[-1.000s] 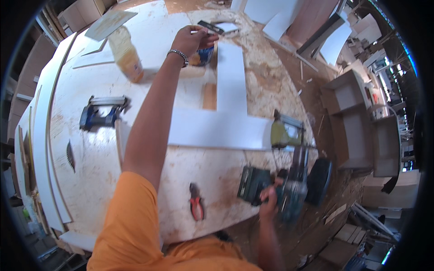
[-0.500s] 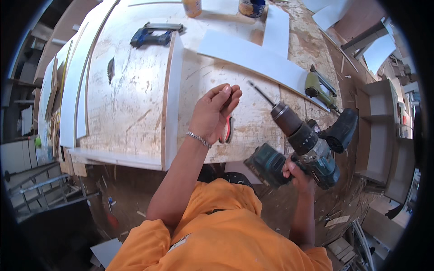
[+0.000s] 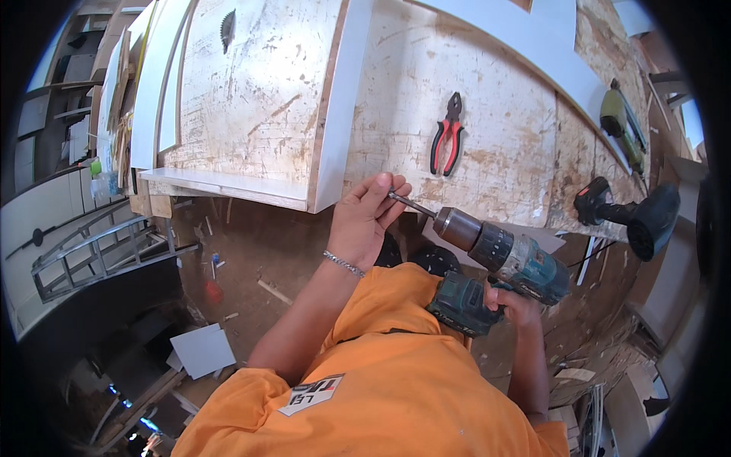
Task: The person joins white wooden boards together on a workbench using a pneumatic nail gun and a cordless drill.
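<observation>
My right hand [image 3: 512,300] grips the handle of a teal and black cordless drill [image 3: 529,266], held level in front of my body, its chuck pointing left. A long thin driver bit [image 3: 413,204] sticks out of the chuck. My left hand [image 3: 361,222] is closed, thumb and fingers pinching the bit's tip; whether a small screw is there too, the fingers hide. Beyond my hands, pliers [image 3: 448,137] with red and black handles lie on the worn workbench [image 3: 487,183]. A white panel [image 3: 335,122] stands on edge left of them.
A toothed saw blade [image 3: 227,32] lies at the far left of the bench. On the right are a green nail gun [image 3: 620,126] and a black tool [image 3: 636,217] at the bench edge. A white board [image 3: 563,61] lies behind. A metal ladder [image 3: 95,247] is at left.
My left hand has come to the bit's tip, and the drill has swung level and nearer my body. The view has shifted, so the bench sits higher and the pliers show fully.
</observation>
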The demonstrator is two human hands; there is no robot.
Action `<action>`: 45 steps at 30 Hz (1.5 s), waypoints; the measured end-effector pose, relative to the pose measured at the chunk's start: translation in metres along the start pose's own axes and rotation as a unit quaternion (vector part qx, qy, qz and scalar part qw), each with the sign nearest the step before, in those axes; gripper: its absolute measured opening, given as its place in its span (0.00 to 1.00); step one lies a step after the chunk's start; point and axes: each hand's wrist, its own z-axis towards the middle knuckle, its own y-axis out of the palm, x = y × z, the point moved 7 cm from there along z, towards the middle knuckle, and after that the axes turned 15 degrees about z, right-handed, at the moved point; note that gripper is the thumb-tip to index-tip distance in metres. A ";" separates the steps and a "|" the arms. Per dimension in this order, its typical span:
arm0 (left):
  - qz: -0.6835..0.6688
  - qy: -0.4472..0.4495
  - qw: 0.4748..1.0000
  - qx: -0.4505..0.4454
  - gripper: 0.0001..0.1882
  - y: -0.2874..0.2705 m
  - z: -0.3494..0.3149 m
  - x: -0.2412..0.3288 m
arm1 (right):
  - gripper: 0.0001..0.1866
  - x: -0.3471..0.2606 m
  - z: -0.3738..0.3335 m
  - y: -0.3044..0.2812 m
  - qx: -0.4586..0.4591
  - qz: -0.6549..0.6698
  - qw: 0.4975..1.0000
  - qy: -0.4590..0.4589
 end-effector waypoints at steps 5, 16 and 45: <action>0.003 0.001 0.999 0.043 0.23 -0.021 -0.003 -0.019 | 0.08 0.038 0.022 -0.021 -0.074 0.018 0.995 0.066; 0.071 0.018 0.991 0.111 0.26 -0.052 -0.026 -0.017 | 0.16 0.070 0.036 -0.015 -0.104 0.027 0.987 0.119; 0.124 -0.014 0.984 0.124 0.21 -0.076 -0.019 -0.013 | 0.27 0.064 0.045 0.016 -0.123 0.012 0.980 0.156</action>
